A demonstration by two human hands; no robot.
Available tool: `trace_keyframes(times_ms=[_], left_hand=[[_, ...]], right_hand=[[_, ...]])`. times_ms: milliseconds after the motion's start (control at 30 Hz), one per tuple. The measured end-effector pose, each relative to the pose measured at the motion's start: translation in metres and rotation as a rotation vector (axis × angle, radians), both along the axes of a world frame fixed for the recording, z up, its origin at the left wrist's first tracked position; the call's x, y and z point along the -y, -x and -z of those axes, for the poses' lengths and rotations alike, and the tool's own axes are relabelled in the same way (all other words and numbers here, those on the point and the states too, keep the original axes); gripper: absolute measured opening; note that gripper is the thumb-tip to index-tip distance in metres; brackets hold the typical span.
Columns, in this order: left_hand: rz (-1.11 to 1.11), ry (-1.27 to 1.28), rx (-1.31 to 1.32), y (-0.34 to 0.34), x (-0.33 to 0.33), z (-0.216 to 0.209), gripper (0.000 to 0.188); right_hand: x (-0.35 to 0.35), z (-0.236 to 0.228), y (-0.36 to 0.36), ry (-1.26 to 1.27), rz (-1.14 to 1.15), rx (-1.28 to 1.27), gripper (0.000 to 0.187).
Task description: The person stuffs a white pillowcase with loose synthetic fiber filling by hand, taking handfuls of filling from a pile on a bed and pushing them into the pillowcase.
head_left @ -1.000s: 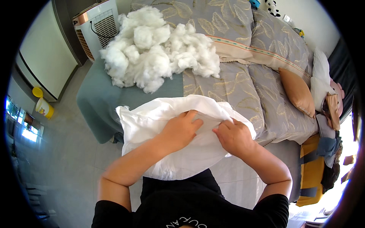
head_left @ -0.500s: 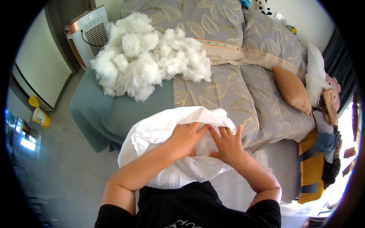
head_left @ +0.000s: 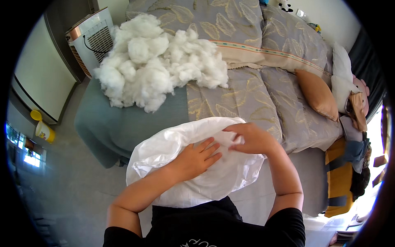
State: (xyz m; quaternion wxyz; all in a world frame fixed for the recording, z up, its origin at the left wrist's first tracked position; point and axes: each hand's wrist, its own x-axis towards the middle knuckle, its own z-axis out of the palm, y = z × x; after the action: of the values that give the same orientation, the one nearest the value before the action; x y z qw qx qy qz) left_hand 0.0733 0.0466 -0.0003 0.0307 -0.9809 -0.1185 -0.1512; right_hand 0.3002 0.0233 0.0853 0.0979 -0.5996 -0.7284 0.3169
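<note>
White cloth [head_left: 185, 190] lies under spread left fingers [head_left: 207, 152] and parted right fingers [head_left: 237, 128]; black shirt [head_left: 201, 224] bears lettering [head_left: 193, 243].

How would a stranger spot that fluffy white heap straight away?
Find the big sofa covered in grey leaf-patterned fabric. At its left end, mostly over the plain teal cover, sits the fluffy white heap. Unlike the thin, creased white cloth under the person's left hand, it is loose, lumpy and cloudlike.

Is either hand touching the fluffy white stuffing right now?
No, the stuffing lies beyond the white fabric, apart from the left hand and right hand.
</note>
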Motion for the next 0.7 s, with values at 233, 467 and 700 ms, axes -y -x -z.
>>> trace_keyframes(times_ms=[233, 467, 700], left_hand=[[0.158, 0.048, 0.112, -0.010, -0.007, -0.002, 0.046], [0.105, 0.054, -0.096, -0.002, -0.009, 0.000, 0.053], [-0.179, 0.232, -0.029, 0.019, -0.036, 0.009, 0.050]], right_hand=[[0.036, 0.082, -0.007, -0.730, 0.129, 0.572, 0.041], [-0.006, 0.079, -0.003, -0.430, 0.391, -0.018, 0.030], [-0.067, 0.143, 0.058, -0.829, 0.254, 0.215, 0.011]])
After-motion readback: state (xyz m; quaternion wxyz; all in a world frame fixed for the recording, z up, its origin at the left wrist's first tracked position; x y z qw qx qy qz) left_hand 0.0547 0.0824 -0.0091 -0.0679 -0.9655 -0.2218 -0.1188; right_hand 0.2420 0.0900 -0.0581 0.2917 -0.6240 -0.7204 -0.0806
